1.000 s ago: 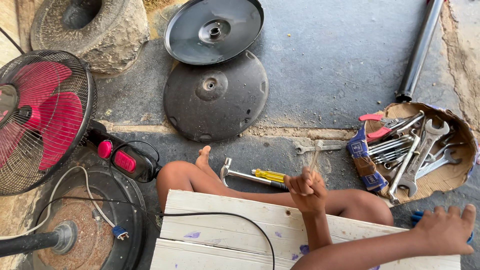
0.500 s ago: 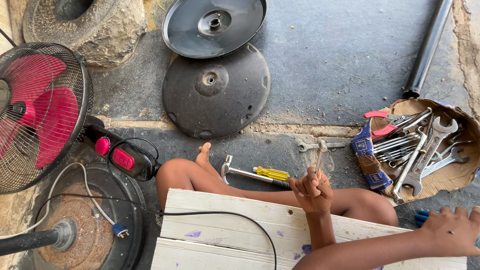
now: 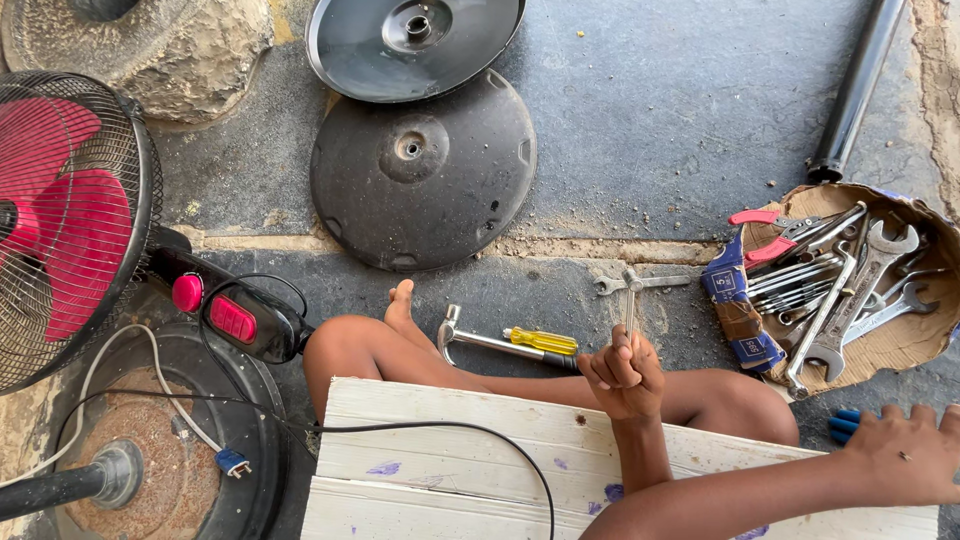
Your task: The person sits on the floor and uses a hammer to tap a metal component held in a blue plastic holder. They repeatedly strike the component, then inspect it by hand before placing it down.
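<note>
**Slim tool upright in my left fist, spanners off to the right**

While my left hand (image 3: pixel 622 375) closes in a narrow grip round a thin metal tool (image 3: pixel 629 305), its long axis stands almost upright, tip toward the spanner on the floor (image 3: pixel 640 284) just beyond. My right hand (image 3: pixel 905 455) rests spread and holding nothing, nearer the torn cardboard tray of spanners (image 3: pixel 860 275), a blue patterned package (image 3: pixel 737 305) at its left edge. A yellow-handled screwdriver (image 3: pixel 540 341) lies crosswise just left of my fist.

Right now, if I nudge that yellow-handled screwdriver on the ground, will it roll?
Probably a little: the yellow-handled screwdriver has a rounded handle on flat concrete. It looks rigid and light; the metal tool beside it might stop it.
</note>
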